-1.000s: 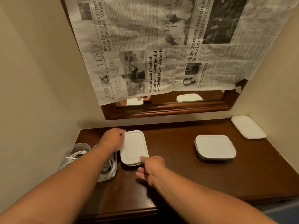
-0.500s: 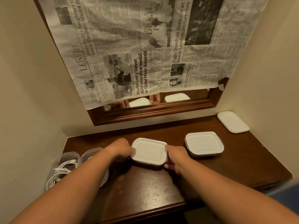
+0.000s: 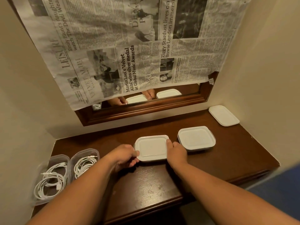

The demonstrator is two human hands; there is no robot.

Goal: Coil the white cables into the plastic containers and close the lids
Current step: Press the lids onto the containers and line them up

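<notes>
— Near the middle of the tabletop [image 3: 235,156], a little back from its front edge, a lidded container [image 3: 151,147] is seen, set flat on the wood with its white lid on.

— How is it held?

— It is gripped from both sides. The left hand [image 3: 125,155] is curled round its left edge, with the thumb laid on the lid's rim. The right hand [image 3: 176,151] is clamped on its right edge, with the thumb set on the lid's far right corner and the other fingers tucked down the side.

— What is found around it?

— Just to its right a second lidded container [image 3: 196,138] is set, apart from the first; whether the right hand touches it cannot be told. Farther on, in the far right corner against the wall, a loose lid [image 3: 223,115] is laid flat.

— And the cables?

— At the left edge two uncovered boxes are placed side by side: the nearer open container [image 3: 59,156] and the farther open container [image 3: 90,150]. White cables [image 3: 48,181] are coiled inside each.

— Behind all that?

— Above the back edge a wood-framed mirror [image 3: 190,89] is hung, mostly covered by a newspaper [image 3: 129,46]. In the bare strip below the paper, both hands and the two lidded containers are reflected.
</notes>
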